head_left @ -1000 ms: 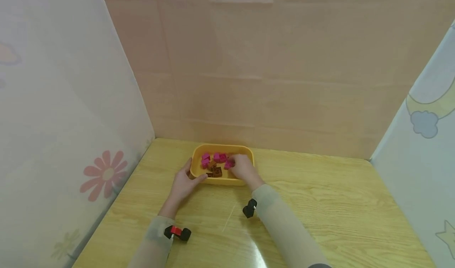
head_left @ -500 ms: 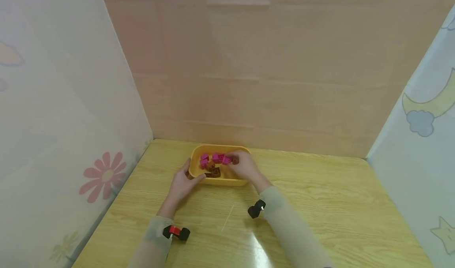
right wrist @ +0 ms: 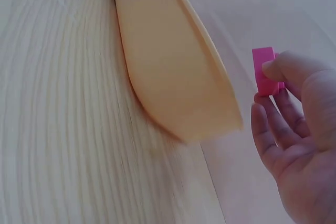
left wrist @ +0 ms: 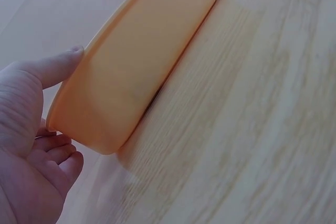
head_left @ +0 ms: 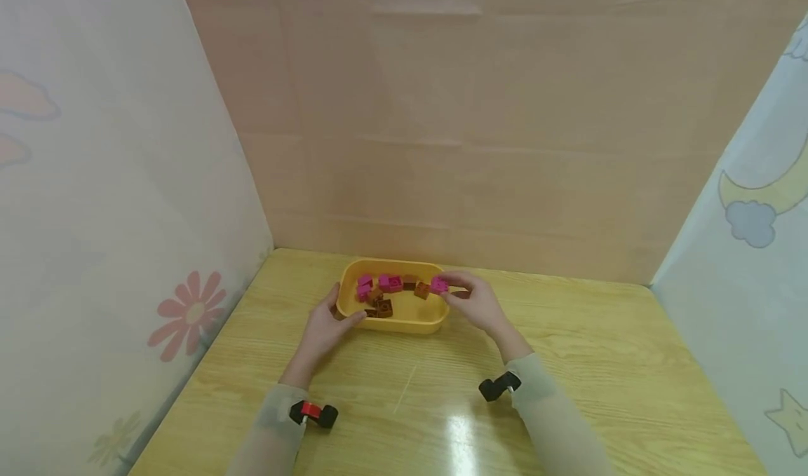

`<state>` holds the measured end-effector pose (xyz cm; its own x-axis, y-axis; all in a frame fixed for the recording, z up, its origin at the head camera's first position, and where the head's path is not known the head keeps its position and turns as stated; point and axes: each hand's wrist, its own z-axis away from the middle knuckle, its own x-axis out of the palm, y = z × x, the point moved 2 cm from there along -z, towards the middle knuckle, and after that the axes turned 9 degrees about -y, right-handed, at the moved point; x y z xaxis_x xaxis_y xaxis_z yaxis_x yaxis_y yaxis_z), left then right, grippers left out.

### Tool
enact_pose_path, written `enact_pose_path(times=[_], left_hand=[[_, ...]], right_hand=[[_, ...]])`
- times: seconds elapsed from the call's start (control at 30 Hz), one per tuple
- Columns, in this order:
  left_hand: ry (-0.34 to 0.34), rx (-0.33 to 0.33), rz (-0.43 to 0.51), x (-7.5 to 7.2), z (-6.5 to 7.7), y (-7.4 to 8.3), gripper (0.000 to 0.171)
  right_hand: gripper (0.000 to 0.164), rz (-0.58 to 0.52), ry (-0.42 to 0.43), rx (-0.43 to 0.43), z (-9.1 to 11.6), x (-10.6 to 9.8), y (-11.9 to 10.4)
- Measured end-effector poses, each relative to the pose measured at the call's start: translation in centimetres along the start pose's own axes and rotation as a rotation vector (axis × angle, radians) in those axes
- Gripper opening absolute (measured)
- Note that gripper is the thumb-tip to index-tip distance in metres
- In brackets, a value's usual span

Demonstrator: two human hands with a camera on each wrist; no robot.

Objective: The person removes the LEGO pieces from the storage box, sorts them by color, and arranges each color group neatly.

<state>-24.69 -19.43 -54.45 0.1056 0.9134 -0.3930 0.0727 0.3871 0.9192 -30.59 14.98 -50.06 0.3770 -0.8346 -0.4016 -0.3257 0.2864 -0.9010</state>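
Observation:
A yellow-orange plastic tray (head_left: 413,323) stands at the back of the table, with several pink and brown toy building bricks in it. My left hand (head_left: 324,329) holds the tray's left end, thumb on the near rim and the other fingers at the outer side; in the left wrist view the thumb (left wrist: 60,66) lies over the rim. My right hand (head_left: 476,302) pinches a pink building brick (right wrist: 266,71) between thumb and fingers at the tray's right end, at rim height or above. Inside lie pink bricks (head_left: 390,284), a brown brick (head_left: 384,308) and an orange-brown brick (head_left: 422,290).
The wood-grain table (head_left: 568,364) spreads to the right and toward me. A plain beige backdrop (head_left: 467,181) rises close behind the tray. Pale printed panels stand at the left (head_left: 126,216) and right (head_left: 757,287). Both wrists carry small black devices.
My right hand has drawn a pink brick from the middle of the tray rightward to its right end. Brown bricks it covered now show. My left hand stays on the tray.

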Motion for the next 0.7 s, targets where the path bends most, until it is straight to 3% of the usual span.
enact_pose_path(times=[0.17, 0.33, 0.5, 0.7], left_hand=[[0.005, 0.013, 0.008, -0.1, 0.0, -0.1, 0.105], [-0.008, 0.018, -0.007, -0.1, 0.1, -0.1, 0.107], [-0.014, 0.012, -0.021, 0.0, 0.1, -0.1, 0.105], [-0.011, 0.011, -0.016, -0.1, 0.2, 0.3, 0.106]], right_hand=[[0.045, -0.027, 0.008, 0.001, 1.9, -2.8, 1.0], [0.046, 0.021, 0.014, 0.066, 4.1, -4.8, 2.6], [0.047, 0.054, -0.012, 0.163, 5.4, -5.5, 4.4], [0.048, 0.046, -0.022, 0.250, 5.5, -5.6, 5.8]])
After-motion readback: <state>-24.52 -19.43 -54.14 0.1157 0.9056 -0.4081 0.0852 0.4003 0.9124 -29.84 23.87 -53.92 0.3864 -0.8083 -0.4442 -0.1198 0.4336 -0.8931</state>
